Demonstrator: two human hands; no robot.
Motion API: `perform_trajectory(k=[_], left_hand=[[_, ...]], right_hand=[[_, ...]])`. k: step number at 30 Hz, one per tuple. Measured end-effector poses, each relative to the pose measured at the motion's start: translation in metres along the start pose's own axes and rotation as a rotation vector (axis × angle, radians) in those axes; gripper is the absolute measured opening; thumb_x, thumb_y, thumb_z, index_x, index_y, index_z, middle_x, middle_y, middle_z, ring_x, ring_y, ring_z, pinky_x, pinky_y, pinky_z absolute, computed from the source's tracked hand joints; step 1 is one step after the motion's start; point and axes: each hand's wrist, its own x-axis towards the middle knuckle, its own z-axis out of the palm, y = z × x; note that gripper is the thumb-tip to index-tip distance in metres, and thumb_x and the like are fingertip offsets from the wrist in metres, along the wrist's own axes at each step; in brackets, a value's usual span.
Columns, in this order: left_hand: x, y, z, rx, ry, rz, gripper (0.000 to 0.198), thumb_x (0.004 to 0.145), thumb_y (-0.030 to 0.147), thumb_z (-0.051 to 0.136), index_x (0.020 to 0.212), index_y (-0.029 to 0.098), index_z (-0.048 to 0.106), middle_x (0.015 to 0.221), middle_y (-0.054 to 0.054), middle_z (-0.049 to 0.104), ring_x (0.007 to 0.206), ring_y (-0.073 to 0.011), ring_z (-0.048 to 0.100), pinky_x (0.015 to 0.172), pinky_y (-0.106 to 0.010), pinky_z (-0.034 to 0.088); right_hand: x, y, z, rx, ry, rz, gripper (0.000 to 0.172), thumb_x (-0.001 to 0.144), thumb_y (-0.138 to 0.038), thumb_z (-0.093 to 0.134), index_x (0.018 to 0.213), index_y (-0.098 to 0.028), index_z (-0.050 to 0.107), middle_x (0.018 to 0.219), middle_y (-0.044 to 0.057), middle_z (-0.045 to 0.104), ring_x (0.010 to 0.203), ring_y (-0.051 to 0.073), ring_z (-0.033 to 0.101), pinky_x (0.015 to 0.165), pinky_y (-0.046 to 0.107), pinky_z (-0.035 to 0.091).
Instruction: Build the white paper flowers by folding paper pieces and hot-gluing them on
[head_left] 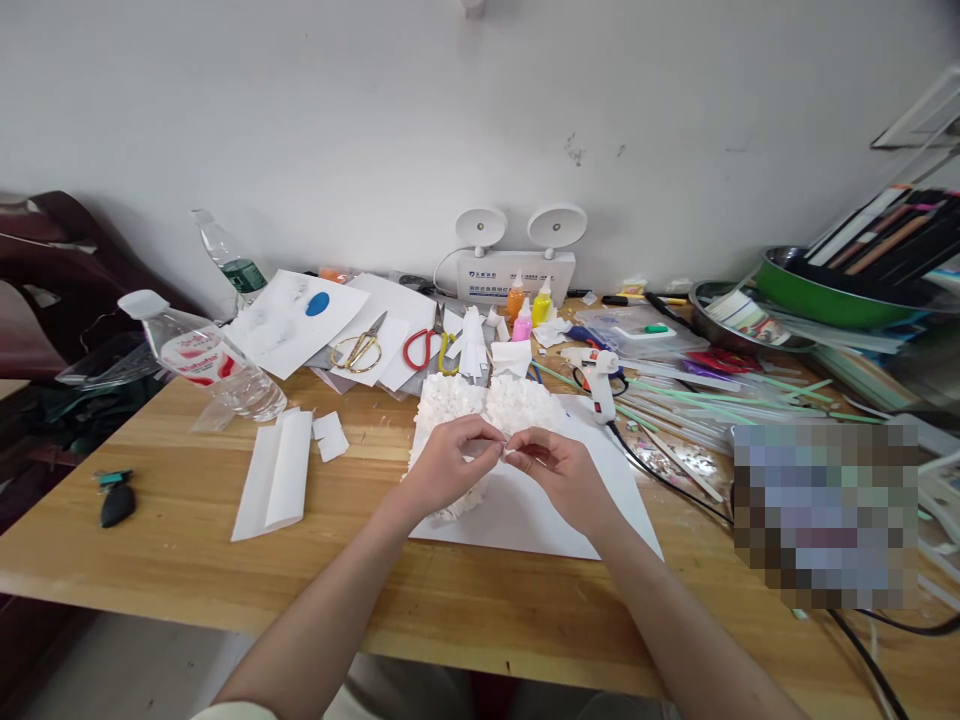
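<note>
"How does the small pale piece [507, 449] look?"
"A sliver above the white sheet [525, 520], left hand [452, 462] and right hand [564, 474] pinching it, fingertips closed."
"Room?"
"The table [187, 535] shows between the sheet's left edge and the folded paper [277, 475], and along its front edge."

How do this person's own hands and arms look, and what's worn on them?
The left hand and right hand are bare: no gloves, rings or watch visible. A pale sleeve edge shows on the left arm; none shows on the right arm.
</note>
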Motion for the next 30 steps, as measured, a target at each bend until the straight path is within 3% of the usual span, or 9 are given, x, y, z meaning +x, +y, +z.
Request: perform_trajectory(k=[12, 30], left_hand=[[-0.0014, -0.0017, 0.0008, -0.070, -0.012, -0.044, 0.017, 0.078, 0.020, 0.047, 0.081, 0.018, 0.063, 0.084, -0.003, 0.064, 0.079, -0.0140, 0.057, 0.071, -0.025, 0.046], [-0.0012, -0.0027, 0.0017, -0.027, -0.043, -0.008, 0.020, 0.080, 0.018, 0.045, 0.085, 0.019, 0.064, 0.088, -0.003, 0.065, 0.081, -0.0134, 0.058, 0.071, -0.024, 0.045]], right_hand=[[0.0001, -0.0001, 0.0033, -0.051, 0.171, -0.006, 0.018, 0.065, -0.035, 0.066, 0.070, -0.020, 0.058, 0.069, 0.001, 0.062, 0.064, 0.015, 0.055, 0.065, 0.029, 0.045], [0.0007, 0.0000, 0.0037, -0.125, 0.205, 0.011, 0.019, 0.067, -0.036, 0.064, 0.074, -0.019, 0.058, 0.071, 0.002, 0.061, 0.063, 0.015, 0.053, 0.062, 0.028, 0.043]])
